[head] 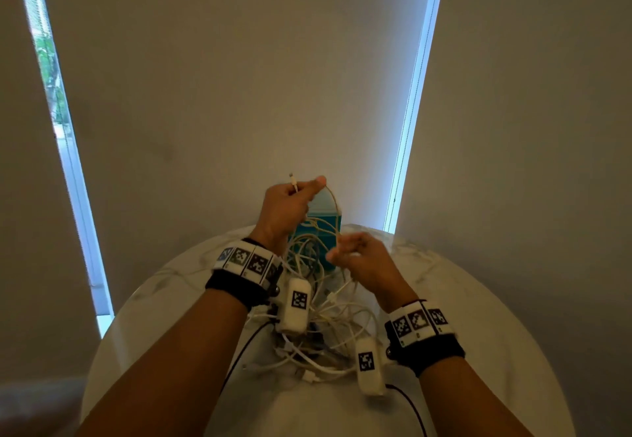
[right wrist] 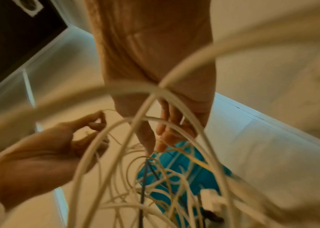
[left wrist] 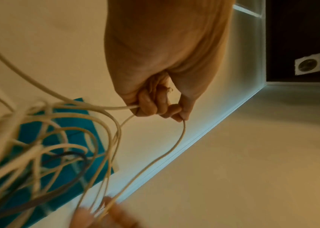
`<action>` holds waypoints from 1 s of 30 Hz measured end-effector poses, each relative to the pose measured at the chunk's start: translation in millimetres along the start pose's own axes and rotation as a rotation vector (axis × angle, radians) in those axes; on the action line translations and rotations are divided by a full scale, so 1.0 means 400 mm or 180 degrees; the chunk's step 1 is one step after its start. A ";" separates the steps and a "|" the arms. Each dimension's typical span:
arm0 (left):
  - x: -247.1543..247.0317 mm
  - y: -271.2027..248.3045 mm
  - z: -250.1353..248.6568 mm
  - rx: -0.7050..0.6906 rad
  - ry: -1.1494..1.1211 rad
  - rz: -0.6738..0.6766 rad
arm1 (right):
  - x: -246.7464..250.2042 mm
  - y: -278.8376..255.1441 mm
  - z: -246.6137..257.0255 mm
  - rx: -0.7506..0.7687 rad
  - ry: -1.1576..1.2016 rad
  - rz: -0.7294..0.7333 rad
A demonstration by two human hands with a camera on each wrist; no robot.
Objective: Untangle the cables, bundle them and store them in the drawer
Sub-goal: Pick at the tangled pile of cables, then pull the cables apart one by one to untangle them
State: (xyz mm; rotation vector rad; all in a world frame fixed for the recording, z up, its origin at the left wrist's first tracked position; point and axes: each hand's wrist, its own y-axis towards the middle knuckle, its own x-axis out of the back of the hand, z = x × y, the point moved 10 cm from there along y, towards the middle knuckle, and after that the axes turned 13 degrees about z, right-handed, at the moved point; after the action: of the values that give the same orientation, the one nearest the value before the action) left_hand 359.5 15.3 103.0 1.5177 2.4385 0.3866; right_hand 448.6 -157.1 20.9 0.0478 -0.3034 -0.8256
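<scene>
From the head view, the left hand [head: 285, 204] is raised above the teal box [head: 323, 231], pinching a white cable [head: 333, 204] near its plug end; the right hand [head: 359, 253] sits in front of the box, fingers curled on the same strand. The cable tangle [head: 325, 330] lies on the counter [head: 478, 299] nearer than the box. The left wrist view shows fingers [left wrist: 151, 104] closed round the cable. In the right wrist view, fingers [right wrist: 166, 131] reach down among the loops above the box.
</scene>
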 end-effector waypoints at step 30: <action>-0.119 -0.072 -0.170 0.0111 0.1288 0.1315 | -0.033 0.032 0.194 0.0839 -0.0861 0.0047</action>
State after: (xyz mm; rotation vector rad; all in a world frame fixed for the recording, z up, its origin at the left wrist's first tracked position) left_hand 332.9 -46.4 159.8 2.1420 2.3986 0.8016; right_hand 427.3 -132.8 94.0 0.1808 -0.6660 -0.7735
